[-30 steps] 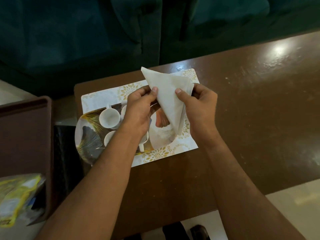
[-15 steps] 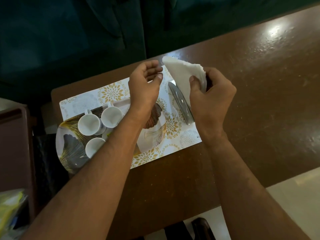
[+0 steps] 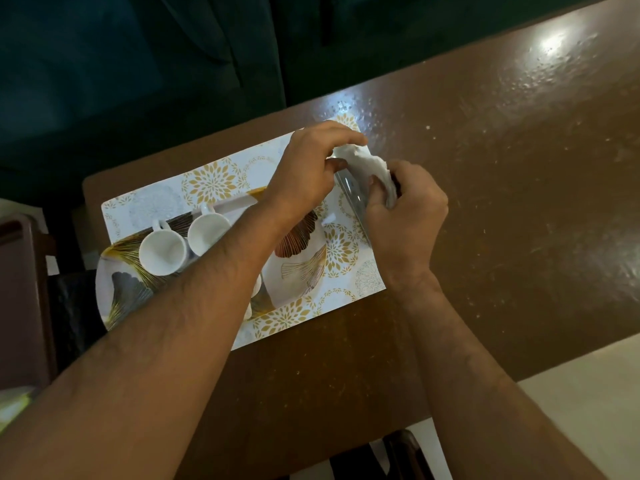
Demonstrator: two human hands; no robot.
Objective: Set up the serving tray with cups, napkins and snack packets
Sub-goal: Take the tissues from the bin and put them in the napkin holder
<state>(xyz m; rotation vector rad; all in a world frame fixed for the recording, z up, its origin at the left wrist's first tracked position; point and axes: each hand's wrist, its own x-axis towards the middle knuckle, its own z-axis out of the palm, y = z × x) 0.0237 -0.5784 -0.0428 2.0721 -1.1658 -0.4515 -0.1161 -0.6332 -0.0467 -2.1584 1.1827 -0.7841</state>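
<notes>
A white tray with a ginkgo-leaf print lies on a gold-flowered placemat. Two white cups stand on its left half, and my left forearm hides most of a third cup. At the tray's far right end both hands meet on a crumpled white napkin. My left hand pinches its upper end. My right hand grips its lower part, pressed against a shiny grey elongated piece; what that piece is I cannot tell.
The brown table stretches away to the right, with its near edge low in view. A dark brown surface sits at the left, with a yellow-green snack packet below it. Dark green fabric fills the back.
The napkin went from a held-up flat triangle to a crumpled wad, lowered to the tray's right end. My left hand let go of it, then closed on it again.
</notes>
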